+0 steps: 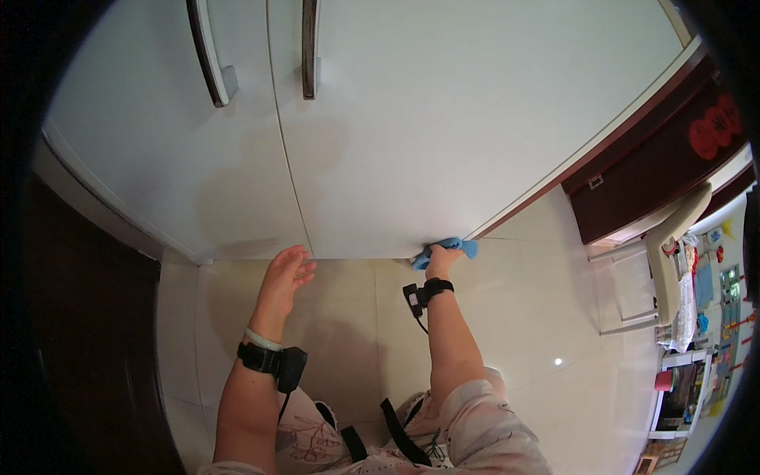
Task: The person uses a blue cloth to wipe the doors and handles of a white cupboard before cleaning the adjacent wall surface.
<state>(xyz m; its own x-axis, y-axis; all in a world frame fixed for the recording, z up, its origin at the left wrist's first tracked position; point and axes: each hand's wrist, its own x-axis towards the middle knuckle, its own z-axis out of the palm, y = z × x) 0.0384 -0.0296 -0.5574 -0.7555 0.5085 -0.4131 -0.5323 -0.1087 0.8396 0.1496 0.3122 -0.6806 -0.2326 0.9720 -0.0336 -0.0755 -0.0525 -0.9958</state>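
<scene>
My right hand point(442, 260) is closed on a blue cloth point(423, 259) at the bottom right corner of a white cabinet door point(415, 148). Part of the cloth sticks out past the door's edge. To the left, my left hand point(287, 279) is held with its fingers apart, holding nothing, near the foot of the gap between two white doors. Whether it touches the door cannot be told. Each wrist wears a black strap with a small device and a cable; a pale bangle sits above the left strap. Two long handles point(309, 53) are at the top.
Beige floor tiles point(504, 309) lie under the doors. A dark brown panel point(89, 332) stands at the left. At the right are a dark red door point(629, 172), a beige chair point(662, 267) with metal legs, and a cluttered table behind it.
</scene>
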